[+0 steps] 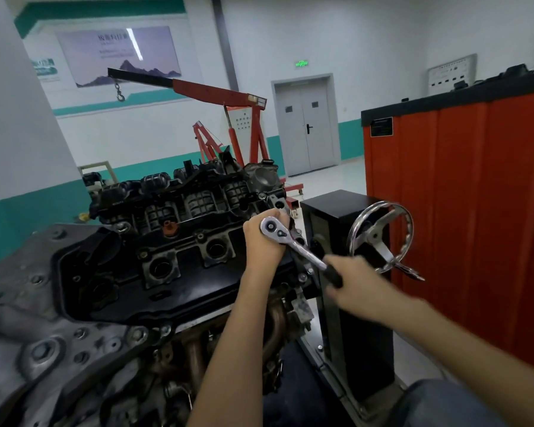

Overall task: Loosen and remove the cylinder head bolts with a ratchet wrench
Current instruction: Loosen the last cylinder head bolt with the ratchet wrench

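While the right hand (350,283), blurred, clenches the black grip of a ratchet wrench (296,246), the left hand (264,238) closes around the tool's head at the right end of a black cylinder head cover (173,266); any bolt beneath is hidden. Just beyond stands the engine stand's chrome handwheel (381,237), an orange cabinet (463,211) beside it, a red engine hoist (228,118) farther back.

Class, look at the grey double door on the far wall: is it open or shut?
Shut. The two leaves of the double door meet flush along the centre seam, and no gap or room beyond shows.
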A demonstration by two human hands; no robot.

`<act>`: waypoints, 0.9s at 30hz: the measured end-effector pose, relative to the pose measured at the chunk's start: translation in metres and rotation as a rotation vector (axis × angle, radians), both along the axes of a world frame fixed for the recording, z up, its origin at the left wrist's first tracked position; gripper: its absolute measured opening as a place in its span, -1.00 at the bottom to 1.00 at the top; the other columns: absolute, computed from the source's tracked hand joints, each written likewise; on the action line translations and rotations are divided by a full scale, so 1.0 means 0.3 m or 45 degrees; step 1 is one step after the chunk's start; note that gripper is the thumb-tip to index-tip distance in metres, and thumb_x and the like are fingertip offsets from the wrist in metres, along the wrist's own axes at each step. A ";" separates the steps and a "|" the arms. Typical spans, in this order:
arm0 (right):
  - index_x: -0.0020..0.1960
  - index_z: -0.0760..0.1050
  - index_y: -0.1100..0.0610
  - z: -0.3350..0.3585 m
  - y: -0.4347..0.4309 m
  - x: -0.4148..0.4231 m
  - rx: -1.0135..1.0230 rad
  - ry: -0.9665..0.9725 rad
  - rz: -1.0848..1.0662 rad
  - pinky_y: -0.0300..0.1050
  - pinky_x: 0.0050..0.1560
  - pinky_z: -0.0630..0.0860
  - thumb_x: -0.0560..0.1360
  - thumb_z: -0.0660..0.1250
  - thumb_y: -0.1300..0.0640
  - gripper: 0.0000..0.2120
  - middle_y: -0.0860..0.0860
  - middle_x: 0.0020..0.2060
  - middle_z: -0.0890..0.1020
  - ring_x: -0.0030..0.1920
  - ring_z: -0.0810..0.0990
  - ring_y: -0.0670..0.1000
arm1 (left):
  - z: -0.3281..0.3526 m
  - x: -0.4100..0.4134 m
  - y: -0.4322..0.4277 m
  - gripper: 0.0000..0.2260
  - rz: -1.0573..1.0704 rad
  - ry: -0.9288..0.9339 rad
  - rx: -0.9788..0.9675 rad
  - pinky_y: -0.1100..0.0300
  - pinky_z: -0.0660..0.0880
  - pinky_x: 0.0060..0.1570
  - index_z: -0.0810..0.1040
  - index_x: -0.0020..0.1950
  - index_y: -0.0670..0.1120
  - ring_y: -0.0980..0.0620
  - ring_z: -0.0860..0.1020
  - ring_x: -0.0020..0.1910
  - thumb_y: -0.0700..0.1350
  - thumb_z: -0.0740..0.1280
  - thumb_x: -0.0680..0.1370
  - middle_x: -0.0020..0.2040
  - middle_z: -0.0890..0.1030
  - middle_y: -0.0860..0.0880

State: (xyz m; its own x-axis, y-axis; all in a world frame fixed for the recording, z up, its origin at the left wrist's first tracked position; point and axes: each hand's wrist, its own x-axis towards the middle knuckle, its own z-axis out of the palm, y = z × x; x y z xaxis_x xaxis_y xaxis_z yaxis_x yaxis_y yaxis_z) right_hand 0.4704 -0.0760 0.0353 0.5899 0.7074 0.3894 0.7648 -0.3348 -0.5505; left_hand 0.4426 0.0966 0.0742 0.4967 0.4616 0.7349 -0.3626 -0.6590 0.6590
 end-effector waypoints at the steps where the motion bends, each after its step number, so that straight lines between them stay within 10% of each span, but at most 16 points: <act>1: -0.25 0.38 -0.01 -0.051 0.026 -0.055 0.127 0.181 0.052 -0.29 -0.43 0.40 0.39 0.32 0.30 -0.77 -0.06 -0.39 0.49 -0.42 0.49 -0.12 | 0.001 0.005 -0.013 -0.45 -0.018 0.007 0.002 0.31 0.11 -0.41 0.27 -0.60 0.07 0.19 0.18 -0.54 -0.48 0.22 0.43 -0.60 0.24 0.12; 6: -0.28 0.39 0.05 -0.137 0.167 -0.209 0.416 0.501 0.073 -0.30 -0.48 0.35 0.38 0.26 0.32 -0.81 -0.04 -0.46 0.49 -0.48 0.44 -0.15 | 0.012 -0.019 -0.018 -0.46 -0.071 -0.024 0.054 0.44 0.14 -0.46 0.29 -0.58 0.15 0.25 0.24 -0.57 -0.41 0.24 0.41 -0.60 0.28 0.18; 14: -0.22 0.32 -0.06 0.210 -0.061 0.159 -0.456 -0.403 0.020 -0.40 -0.44 0.29 0.48 0.29 0.26 -0.74 -0.09 -0.36 0.47 -0.41 0.48 -0.19 | 0.012 -0.029 0.016 -0.49 -0.084 0.181 0.230 0.39 0.19 -0.43 0.25 -0.49 0.10 0.23 0.29 -0.52 -0.35 0.35 0.49 -0.58 0.36 0.16; 18: -0.20 0.35 0.02 0.310 -0.029 0.202 -0.498 -0.677 -0.072 -0.34 -0.44 0.22 0.47 0.29 0.21 -0.84 -0.08 -0.39 0.44 -0.41 0.42 -0.17 | 0.026 -0.038 0.014 -0.50 -0.037 0.159 0.197 0.37 0.15 -0.45 0.23 -0.50 0.07 0.20 0.25 -0.52 -0.38 0.31 0.47 -0.59 0.31 0.12; 27: -0.10 0.51 0.07 -0.147 0.127 -0.199 0.465 0.612 0.087 -0.33 -0.41 0.40 0.43 0.31 0.32 -0.84 -0.02 -0.36 0.57 -0.42 0.51 -0.18 | 0.010 -0.005 -0.041 -0.45 -0.062 0.033 0.053 0.42 0.14 -0.44 0.20 -0.57 0.10 0.23 0.20 -0.57 -0.48 0.24 0.37 -0.61 0.24 0.14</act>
State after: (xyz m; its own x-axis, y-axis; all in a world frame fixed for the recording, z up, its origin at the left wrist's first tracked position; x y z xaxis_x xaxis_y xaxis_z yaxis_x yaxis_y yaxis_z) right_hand 0.4105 -0.0378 -0.0087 0.7177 0.6209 0.3152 0.4152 -0.0181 -0.9095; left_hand 0.4410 0.0843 0.0771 0.5370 0.4056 0.7397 -0.3780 -0.6682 0.6408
